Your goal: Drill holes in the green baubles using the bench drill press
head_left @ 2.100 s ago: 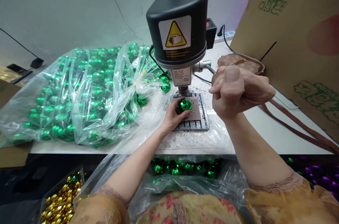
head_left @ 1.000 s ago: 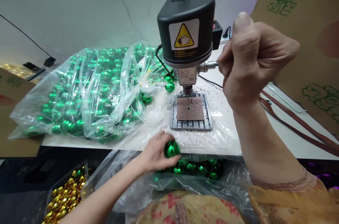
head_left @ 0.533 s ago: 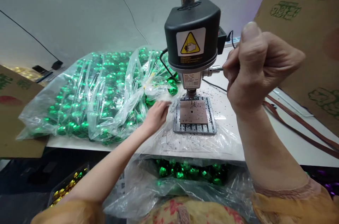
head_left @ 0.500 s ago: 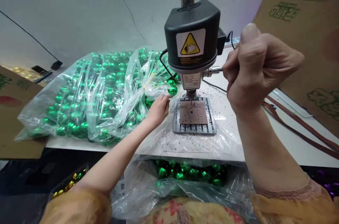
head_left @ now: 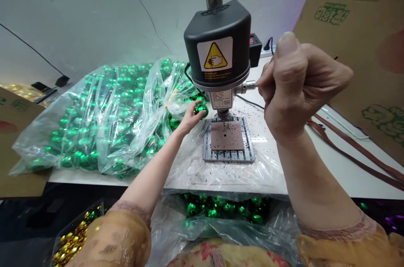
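Observation:
My right hand (head_left: 292, 86) is closed in a fist at the end of the metal feed lever (head_left: 250, 85) of a small black bench drill press (head_left: 217, 44). My left hand (head_left: 189, 118) is at the neck of the clear bag, left of the drill's chuck (head_left: 223, 113). Its thumb and fingers are around a shiny green faceted ball (head_left: 202, 110). Beneath the chuck, a brown square plate (head_left: 232, 142) with a small dark hole lies on the slotted metal base (head_left: 249, 155). Dark shavings are scattered over both.
A large tied clear bag (head_left: 104, 119) of green balls lies on the white table (head_left: 268, 128). Below the front edge are an open plastic bag of green balls (head_left: 224, 208) and gold balls (head_left: 71, 244). Cardboard (head_left: 356, 48) stands right, beside brown straps (head_left: 353, 149).
My left hand has shifted slightly up, and its fingers have spread from a closed pose to around the green ball. My right hand stays on the lever. The view has shifted a little.

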The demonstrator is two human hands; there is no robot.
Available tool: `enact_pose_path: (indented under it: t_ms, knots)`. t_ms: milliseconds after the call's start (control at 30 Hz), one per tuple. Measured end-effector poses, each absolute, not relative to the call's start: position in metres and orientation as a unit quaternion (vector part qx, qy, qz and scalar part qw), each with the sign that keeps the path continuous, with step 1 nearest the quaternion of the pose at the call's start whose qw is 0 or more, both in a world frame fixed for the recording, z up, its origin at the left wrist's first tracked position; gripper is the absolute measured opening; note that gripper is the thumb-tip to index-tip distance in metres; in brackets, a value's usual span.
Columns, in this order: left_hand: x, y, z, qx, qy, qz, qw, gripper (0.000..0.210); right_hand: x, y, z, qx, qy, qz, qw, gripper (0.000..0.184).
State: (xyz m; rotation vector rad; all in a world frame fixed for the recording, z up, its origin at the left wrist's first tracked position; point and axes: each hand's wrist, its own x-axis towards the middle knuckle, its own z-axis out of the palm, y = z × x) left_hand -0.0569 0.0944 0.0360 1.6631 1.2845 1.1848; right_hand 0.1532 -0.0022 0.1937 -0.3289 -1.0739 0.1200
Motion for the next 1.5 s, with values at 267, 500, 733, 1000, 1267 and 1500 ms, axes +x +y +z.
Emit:
enact_pose_path:
  t_ms: [267, 500, 733, 1000, 1267, 1500]
  knots:
    - [-0.044, 0.024, 0.047, 0.496, 0.410, 0.507, 0.573, 0.045, 0.155, -0.003, 0.195, -0.186, -0.513, 0.043, 0.837, 0.051]
    - [-0.015, 0.007, 0.022, 0.483, 0.431, 0.553, 0.525, 0.059, 0.156, -0.002, 0.192, -0.180, -0.522, 0.038, 0.833, 0.047]
    - [-0.005, 0.009, 0.012, 0.504, 0.403, 0.555, 0.526, 0.061, 0.157, -0.004, 0.192, -0.172, -0.523, 0.037, 0.834, 0.047]
    - [-0.004, 0.015, 0.000, 0.553, 0.403, 0.521, 0.510, 0.067, 0.156, -0.004, 0.191, -0.182, -0.526, 0.035, 0.830, 0.046]
    - [-0.008, 0.018, 0.000, 0.613, 0.395, 0.480, 0.489, 0.068, 0.155, -0.006, 0.191, -0.212, -0.523, 0.034, 0.825, 0.047]
    - [-0.005, 0.020, -0.007, 0.624, 0.413, 0.471, 0.468, 0.069, 0.155, -0.008, 0.191, -0.235, -0.522, 0.031, 0.819, 0.048]
